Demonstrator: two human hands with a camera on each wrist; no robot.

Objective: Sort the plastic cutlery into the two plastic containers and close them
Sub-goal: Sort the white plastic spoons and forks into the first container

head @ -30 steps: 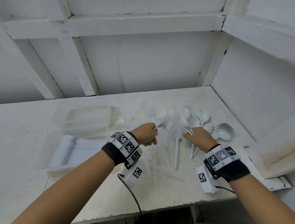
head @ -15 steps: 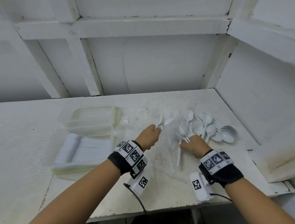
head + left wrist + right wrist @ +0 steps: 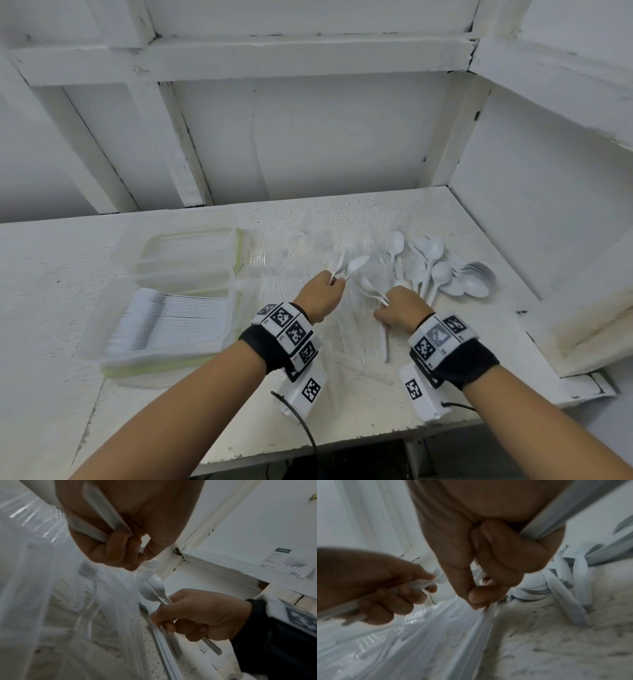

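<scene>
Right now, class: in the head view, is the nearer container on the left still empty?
No. The nearer container already holds a packed row of white cutlery.

A white-painted, speckled bench [image 3: 359,219] fills a corner. White wall panels [image 3: 325,137] framed by white wooden beams [image 3: 274,54] rise at the far side and right. Chipped paint shows along the bench's near edge under even light.

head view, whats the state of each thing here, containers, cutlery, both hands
near clear plastic container: open, holds a neat row of white cutlery
far clear plastic container: open, contents unclear
loose white plastic spoons: piled on the white table, unsorted
left hand: grips white spoons
right hand: grips white spoons
</scene>
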